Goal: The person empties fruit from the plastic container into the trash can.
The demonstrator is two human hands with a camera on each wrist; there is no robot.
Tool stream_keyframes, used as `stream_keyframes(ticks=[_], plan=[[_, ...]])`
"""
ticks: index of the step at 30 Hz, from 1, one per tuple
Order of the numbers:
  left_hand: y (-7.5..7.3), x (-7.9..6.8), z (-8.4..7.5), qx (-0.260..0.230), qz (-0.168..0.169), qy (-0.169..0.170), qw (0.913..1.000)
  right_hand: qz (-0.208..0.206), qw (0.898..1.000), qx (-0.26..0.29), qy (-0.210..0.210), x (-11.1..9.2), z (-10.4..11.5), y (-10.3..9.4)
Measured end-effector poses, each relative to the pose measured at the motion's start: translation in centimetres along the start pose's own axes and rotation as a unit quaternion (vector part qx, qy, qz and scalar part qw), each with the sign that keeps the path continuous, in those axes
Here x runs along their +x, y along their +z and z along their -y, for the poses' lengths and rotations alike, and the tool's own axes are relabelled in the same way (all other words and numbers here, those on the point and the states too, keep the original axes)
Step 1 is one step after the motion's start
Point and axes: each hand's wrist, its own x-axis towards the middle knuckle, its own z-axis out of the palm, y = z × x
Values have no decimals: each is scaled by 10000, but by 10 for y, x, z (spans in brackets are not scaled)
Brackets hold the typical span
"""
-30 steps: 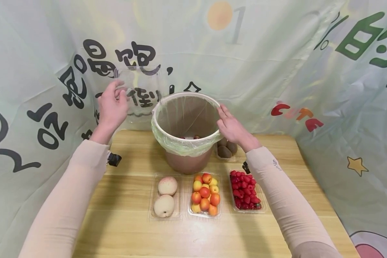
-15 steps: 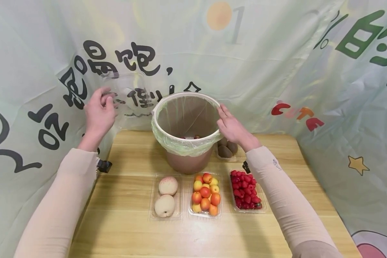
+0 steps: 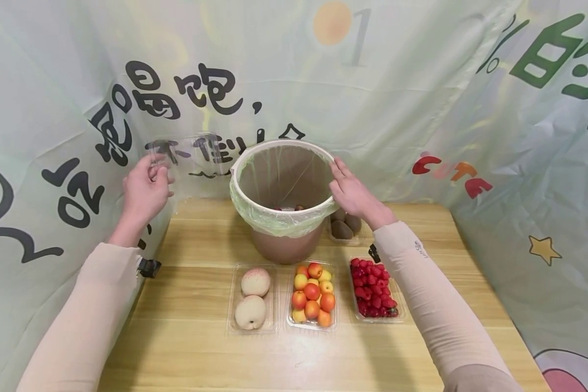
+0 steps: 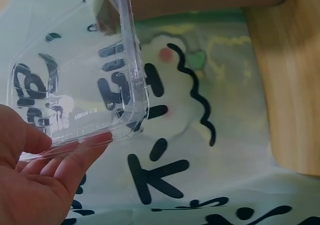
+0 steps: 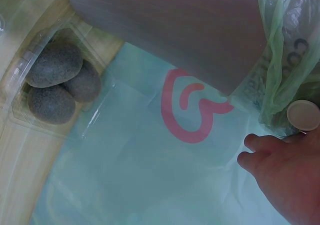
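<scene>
My left hand (image 3: 147, 190) holds a clear plastic box (image 4: 75, 90) up at the left of the bin; thumb and fingers pinch its edge in the left wrist view. The box is see-through and faint in the head view. A brown bin (image 3: 286, 247) stands at the back of the table, lined with a thin green bag (image 3: 274, 224) folded over its pale rim. Several small reddish things lie at its bottom, too small to name. My right hand (image 3: 355, 196) rests on the bin's right rim with fingers straight; part of its hold is hidden.
In front of the bin stand clear boxes with two pale peaches (image 3: 252, 298), several yellow-orange small fruits (image 3: 312, 294) and raspberries (image 3: 374, 288). Behind my right hand, a clear box holds three brown kiwifruits (image 5: 54, 65). Printed cloth (image 3: 397, 109) hangs around the wooden table (image 3: 201, 359).
My left hand has moved left and downward with the clear box, away from the bin. The right hand has stayed on the rim.
</scene>
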Motion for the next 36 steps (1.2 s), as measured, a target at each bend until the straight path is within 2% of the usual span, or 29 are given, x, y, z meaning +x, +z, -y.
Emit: stream_keyframes(ticks=[13,19,27,36], plan=[[2,-25,34,-102,664,-98,9977,15,10000,13,64,-1,1,-2],[2,-41,48,133,969,-273,9948,27,10000,-52,21,0,0,0],[8,-68,72,296,1567,-401,9864,64,9996,-254,85,1,2,-2],[17,-98,105,613,1876,-534,9789,127,9991,-380,134,1,2,-4]])
